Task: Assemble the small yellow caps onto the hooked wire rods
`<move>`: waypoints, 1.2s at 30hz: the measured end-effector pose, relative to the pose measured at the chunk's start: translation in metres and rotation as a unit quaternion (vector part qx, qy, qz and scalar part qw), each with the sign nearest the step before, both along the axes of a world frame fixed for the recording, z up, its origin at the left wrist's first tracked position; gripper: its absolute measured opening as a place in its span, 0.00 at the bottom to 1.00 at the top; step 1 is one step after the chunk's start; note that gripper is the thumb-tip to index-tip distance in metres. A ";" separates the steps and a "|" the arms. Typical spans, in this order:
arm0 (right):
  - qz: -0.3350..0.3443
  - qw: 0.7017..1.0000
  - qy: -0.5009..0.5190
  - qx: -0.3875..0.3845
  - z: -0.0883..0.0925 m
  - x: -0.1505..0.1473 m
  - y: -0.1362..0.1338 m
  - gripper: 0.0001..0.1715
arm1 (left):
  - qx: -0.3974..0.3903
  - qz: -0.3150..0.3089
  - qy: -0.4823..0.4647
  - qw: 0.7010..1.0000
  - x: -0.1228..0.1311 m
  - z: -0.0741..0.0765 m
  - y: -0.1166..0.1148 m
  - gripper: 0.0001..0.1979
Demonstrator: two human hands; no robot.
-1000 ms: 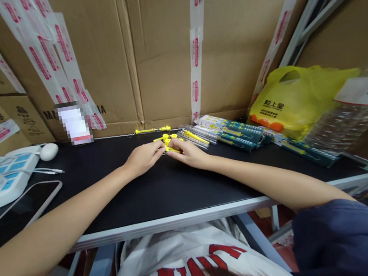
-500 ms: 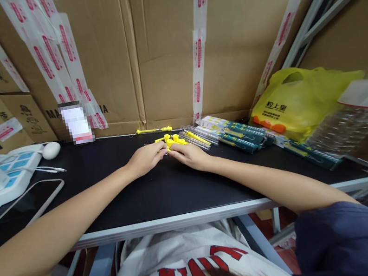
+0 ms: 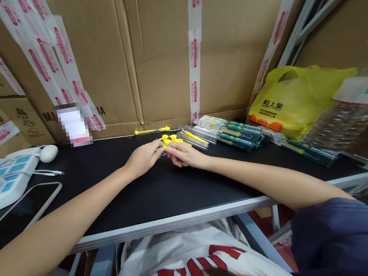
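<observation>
My left hand [image 3: 143, 159] rests over the black table with thumb and fingers pinched on a small yellow plastic piece [image 3: 165, 147], where a thin metal ring shows. Close beside it, my right hand [image 3: 186, 154] has its fingers curled and its thumb and forefinger pressed together at the same piece. Just beyond the fingertips lies a small pile of yellow plastic parts [image 3: 172, 138], partly hidden by the hands. Thin metal rods and yellow sticks [image 3: 194, 138] lie to the right of that pile. Behind it is a yellow tool with a wire hook [image 3: 152, 130].
Green printed packages [image 3: 239, 133] lie at the right, near a yellow plastic bag [image 3: 291, 101] and a large clear bottle [image 3: 346, 115]. On the left are a power strip [image 3: 18, 180] and a phone [image 3: 20, 212]. A cardboard wall [image 3: 165, 66] stands behind the table.
My right hand has turned slightly and its fingers curl in more, nearer my body. My left hand stays almost in place. The whole view has shifted slightly.
</observation>
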State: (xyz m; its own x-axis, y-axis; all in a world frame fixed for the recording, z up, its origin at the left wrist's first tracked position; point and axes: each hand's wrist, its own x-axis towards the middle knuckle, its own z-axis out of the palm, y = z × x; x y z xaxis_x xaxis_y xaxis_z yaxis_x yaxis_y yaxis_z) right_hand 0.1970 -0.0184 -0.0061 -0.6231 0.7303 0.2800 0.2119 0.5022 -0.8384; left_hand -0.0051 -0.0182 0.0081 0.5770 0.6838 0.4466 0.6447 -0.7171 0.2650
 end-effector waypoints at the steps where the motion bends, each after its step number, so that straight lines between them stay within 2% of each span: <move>1: 0.001 1.000 0.003 -0.010 0.000 0.000 0.000 0.25 | 0.000 0.000 -0.002 1.000 0.000 0.000 0.000 0.12; 7: -0.010 0.997 0.035 -0.073 0.002 -0.001 0.001 0.24 | 0.007 -0.017 -0.025 1.000 -0.002 -0.001 0.002 0.13; 9: -0.033 0.993 0.064 -0.089 0.005 0.003 0.006 0.25 | 0.006 -0.022 -0.024 0.999 -0.003 -0.001 0.002 0.13; 11: -0.086 0.988 0.096 -0.079 0.010 0.010 0.014 0.26 | 0.001 -0.023 -0.026 0.999 -0.004 -0.002 0.003 0.13; 13: -0.143 0.985 0.097 -0.027 0.014 0.018 0.022 0.25 | -0.003 -0.020 -0.037 0.999 -0.005 -0.003 0.004 0.14; 16: -0.171 0.976 -0.006 0.138 0.015 0.025 0.028 0.26 | 0.004 -0.009 -0.065 0.998 -0.006 -0.003 0.006 0.15; 19: -0.174 0.925 -0.163 0.294 0.011 0.026 0.024 0.21 | 0.013 -0.009 -0.105 0.994 -0.006 -0.003 0.007 0.16; 21: -0.167 0.887 -0.247 0.351 0.009 0.025 0.021 0.16 | 0.008 -0.012 -0.146 0.989 -0.005 -0.002 0.007 0.16; 24: -0.155 0.853 -0.309 0.391 0.007 0.025 0.019 0.14 | -0.022 -0.015 -0.205 0.978 -0.003 0.000 0.004 0.15; 27: -0.138 0.839 -0.332 0.407 0.006 0.024 0.019 0.15 | -0.070 -0.016 -0.234 0.969 -0.002 0.001 0.002 0.15; 33: -0.116 0.847 -0.337 0.393 0.003 0.019 0.015 0.16 | -0.060 -0.014 -0.242 0.968 -0.002 -0.002 0.005 0.13; 36: -0.114 0.854 -0.332 0.384 0.002 0.018 0.014 0.14 | -0.084 -0.021 -0.248 0.965 -0.001 -0.003 0.007 0.14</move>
